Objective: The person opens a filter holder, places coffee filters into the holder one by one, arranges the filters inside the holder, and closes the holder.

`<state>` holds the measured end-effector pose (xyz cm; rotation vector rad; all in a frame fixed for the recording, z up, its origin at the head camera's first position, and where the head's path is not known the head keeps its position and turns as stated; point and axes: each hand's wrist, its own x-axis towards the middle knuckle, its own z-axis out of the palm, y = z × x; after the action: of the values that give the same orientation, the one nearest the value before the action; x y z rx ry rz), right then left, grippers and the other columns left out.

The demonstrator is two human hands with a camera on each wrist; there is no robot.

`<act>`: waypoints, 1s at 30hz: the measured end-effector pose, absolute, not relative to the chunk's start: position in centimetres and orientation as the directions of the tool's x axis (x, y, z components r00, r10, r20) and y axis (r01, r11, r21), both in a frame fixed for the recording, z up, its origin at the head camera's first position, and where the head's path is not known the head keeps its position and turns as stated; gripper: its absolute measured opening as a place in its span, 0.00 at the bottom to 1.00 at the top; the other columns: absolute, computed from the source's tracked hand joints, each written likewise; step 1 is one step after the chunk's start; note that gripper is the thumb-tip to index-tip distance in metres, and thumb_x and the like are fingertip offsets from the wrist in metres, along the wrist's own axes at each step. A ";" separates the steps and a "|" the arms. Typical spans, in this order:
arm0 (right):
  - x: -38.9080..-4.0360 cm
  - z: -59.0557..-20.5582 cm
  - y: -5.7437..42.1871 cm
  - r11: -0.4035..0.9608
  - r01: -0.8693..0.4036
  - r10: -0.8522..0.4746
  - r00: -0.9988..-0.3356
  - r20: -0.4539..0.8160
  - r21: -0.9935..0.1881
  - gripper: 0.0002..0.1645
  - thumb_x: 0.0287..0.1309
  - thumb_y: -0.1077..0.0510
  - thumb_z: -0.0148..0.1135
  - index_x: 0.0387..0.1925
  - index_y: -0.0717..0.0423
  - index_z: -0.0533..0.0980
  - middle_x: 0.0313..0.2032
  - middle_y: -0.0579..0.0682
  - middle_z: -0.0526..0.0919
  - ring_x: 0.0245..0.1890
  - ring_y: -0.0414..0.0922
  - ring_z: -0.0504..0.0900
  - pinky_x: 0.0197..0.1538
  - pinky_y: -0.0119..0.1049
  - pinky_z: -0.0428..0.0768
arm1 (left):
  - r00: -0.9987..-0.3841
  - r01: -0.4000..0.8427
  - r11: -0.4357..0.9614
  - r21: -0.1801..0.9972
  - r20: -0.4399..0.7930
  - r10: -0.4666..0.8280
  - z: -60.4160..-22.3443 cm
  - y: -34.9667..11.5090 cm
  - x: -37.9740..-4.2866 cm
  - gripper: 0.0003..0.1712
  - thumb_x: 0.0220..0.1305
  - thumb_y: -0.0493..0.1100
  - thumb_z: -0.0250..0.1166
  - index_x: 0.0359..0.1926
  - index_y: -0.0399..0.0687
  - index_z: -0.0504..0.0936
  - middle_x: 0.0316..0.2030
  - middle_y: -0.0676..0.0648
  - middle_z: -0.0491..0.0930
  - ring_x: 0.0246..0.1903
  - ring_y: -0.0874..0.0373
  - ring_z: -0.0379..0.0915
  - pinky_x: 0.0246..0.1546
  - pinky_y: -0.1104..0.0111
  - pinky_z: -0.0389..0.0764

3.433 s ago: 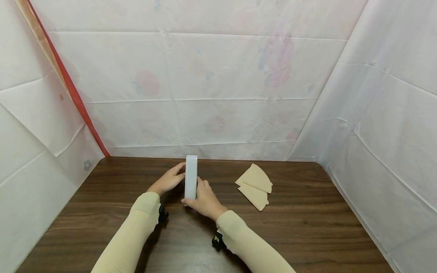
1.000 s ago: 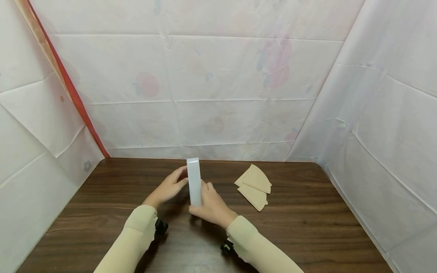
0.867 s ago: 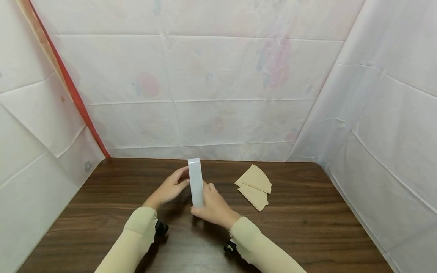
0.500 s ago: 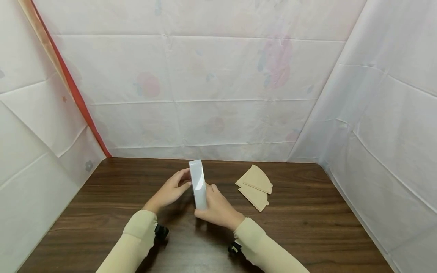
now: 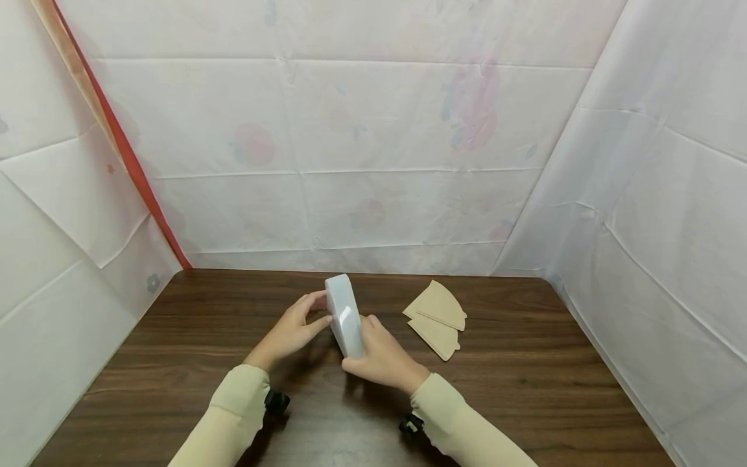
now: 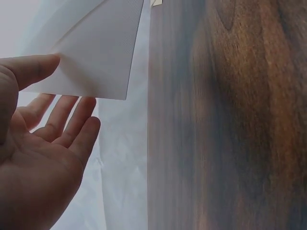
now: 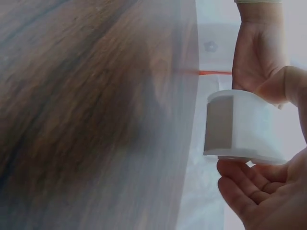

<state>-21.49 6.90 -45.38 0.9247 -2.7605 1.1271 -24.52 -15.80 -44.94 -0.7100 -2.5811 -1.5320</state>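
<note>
A narrow white box (image 5: 345, 316) with a curved side is held tilted above the brown table, between both hands. My right hand (image 5: 385, 355) grips its near right end, thumb on one face and fingers on the other. My left hand (image 5: 290, 332) pinches the far left side. In the left wrist view, that thumb touches a flat, finely textured white face (image 6: 103, 52), with fingers at its lower edge. A grey rectangular patch (image 7: 219, 123) shows on the box's curved side in the right wrist view. Its contents, if any, are hidden.
Two tan fan-shaped coffee filters (image 5: 441, 306) lie overlapping on the wooden table (image 5: 525, 389), right of the hands. White patterned cloth (image 5: 373, 149) hangs behind and along both sides. A red strip (image 5: 137, 172) runs down the left corner.
Both hands have carried the box slightly rightward and nearer. It has gone from upright to leaning, its top toward the left. The filters stay where they were.
</note>
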 end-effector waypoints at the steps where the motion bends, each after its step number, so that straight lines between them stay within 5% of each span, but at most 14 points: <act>1: -21.5 -45.4 7.0 0.562 -0.534 -0.516 -0.823 0.237 -0.631 0.50 0.45 0.53 0.68 0.71 0.58 0.63 0.46 0.47 0.72 0.41 0.40 0.74 0.39 0.31 0.78 | -0.893 0.414 0.401 0.817 0.278 0.355 -44.9 -15.8 -24.5 0.31 0.71 0.42 0.65 0.70 0.41 0.67 0.56 0.41 0.74 0.59 0.45 0.71 0.64 0.47 0.68; 15: -21.3 -45.5 8.4 0.532 -0.537 -0.512 -0.820 0.256 -0.654 0.44 0.50 0.54 0.67 0.69 0.59 0.67 0.48 0.48 0.76 0.41 0.40 0.78 0.39 0.32 0.80 | -0.900 0.422 0.446 0.789 0.305 0.312 -45.1 -15.3 -23.5 0.31 0.68 0.44 0.69 0.67 0.41 0.71 0.51 0.46 0.75 0.54 0.49 0.74 0.60 0.51 0.73; 30: -21.7 -44.8 10.4 0.529 -0.564 -0.529 -0.803 0.273 -0.634 0.32 0.49 0.57 0.62 0.60 0.56 0.75 0.45 0.46 0.80 0.38 0.39 0.79 0.38 0.32 0.80 | -0.905 0.402 0.461 0.791 0.268 0.330 -45.2 -15.1 -22.5 0.29 0.65 0.50 0.71 0.64 0.48 0.77 0.41 0.50 0.75 0.43 0.57 0.77 0.43 0.64 0.79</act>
<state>-21.66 10.42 -44.80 0.9687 -2.7051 1.1490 -22.54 -15.14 -45.21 -0.6574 -2.6185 -1.4504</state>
